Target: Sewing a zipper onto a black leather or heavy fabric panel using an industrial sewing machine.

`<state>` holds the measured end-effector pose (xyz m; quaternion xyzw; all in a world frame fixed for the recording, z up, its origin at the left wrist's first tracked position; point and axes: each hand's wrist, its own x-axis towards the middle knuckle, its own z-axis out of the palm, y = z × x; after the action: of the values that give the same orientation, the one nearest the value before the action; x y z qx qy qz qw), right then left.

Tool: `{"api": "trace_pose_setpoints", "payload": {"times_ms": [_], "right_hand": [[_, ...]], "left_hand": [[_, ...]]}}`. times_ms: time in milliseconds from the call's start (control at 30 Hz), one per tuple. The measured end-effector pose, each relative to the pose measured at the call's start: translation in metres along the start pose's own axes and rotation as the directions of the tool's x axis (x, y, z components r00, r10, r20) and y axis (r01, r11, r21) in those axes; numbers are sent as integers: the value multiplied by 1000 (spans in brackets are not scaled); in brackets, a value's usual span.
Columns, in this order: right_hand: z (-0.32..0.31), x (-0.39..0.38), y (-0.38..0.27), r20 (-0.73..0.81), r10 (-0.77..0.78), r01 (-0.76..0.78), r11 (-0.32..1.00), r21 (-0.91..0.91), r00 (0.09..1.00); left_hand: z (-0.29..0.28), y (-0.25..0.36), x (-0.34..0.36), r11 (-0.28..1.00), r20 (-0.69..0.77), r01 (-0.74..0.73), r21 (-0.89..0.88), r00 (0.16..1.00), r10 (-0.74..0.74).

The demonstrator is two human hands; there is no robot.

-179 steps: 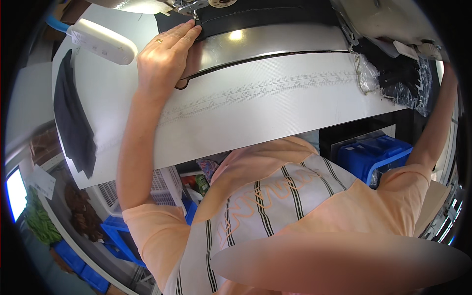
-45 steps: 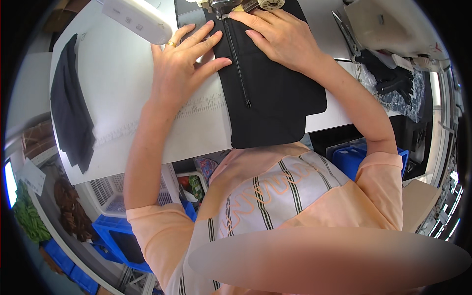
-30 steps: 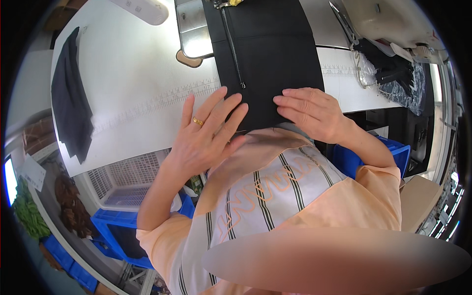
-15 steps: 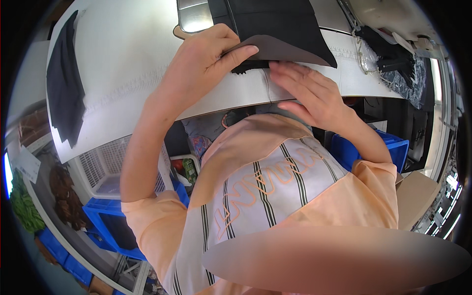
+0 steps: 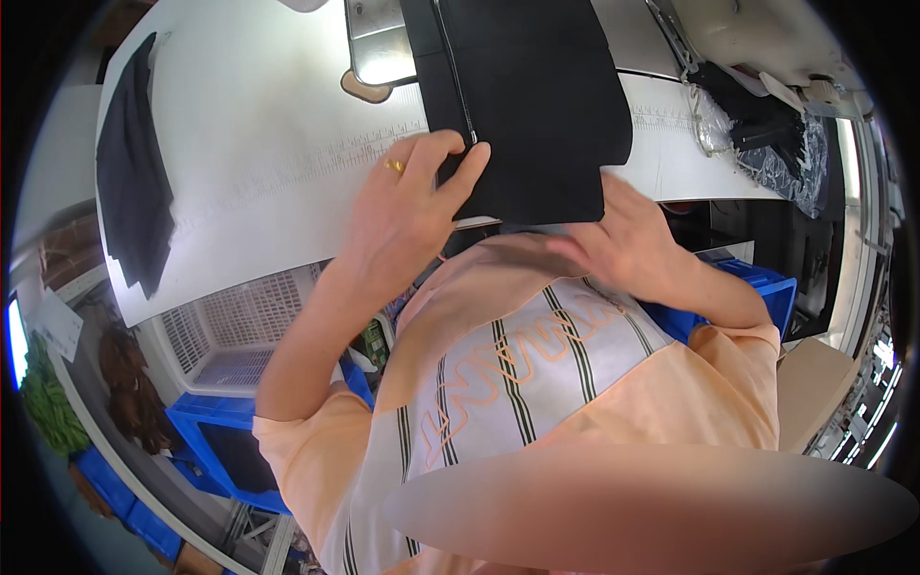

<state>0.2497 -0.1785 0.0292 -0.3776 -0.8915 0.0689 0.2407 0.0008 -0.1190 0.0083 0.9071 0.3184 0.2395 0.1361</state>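
Observation:
A black fabric piece [image 5: 537, 125] with a metal zipper [image 5: 456, 77] along its left part lies over the table's front edge, dark side up. My left hand [image 5: 398, 216], with a gold ring on one finger, pinches the cloth's left edge beside the zipper's lower end, thumb and forefinger closed on it. At the lower right corner of the cloth is my right hand [image 5: 628, 240]. Motion smears it, and its fingertips are partly hidden by the cloth, so its grip cannot be made out.
The white table [image 5: 259, 115] carries another dark cloth piece [image 5: 134, 172] at far left. A metal machine plate [image 5: 379, 43] sits behind the cloth. Black scraps [image 5: 767, 120] and clear plastic lie at right. Below stand a white basket [image 5: 240, 331] and blue crates [image 5: 225, 450].
The fabric's raised brown-grey underside has turned down, and the piece has come nearer me, over the table edge. My left hand moved down with it; the right shifted lower, to its right corner.

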Motion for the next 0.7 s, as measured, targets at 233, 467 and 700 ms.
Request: {"api": "trace_pose_setpoints", "payload": {"times_ms": [233,467,700], "right_hand": [[9,68,64,-155,-81,64,992,-112,985],[42,90,92,-86,-92,69,968,-242,992],[38,78,75,-7,-90,85,956,-280,996]], "left_hand": [[2,6,-7,997,-76,-5,73,997,10],[4,3,-10,994,-57,-17,107,998,23],[-1,6,-11,992,-26,31,121,999,-27]]}}
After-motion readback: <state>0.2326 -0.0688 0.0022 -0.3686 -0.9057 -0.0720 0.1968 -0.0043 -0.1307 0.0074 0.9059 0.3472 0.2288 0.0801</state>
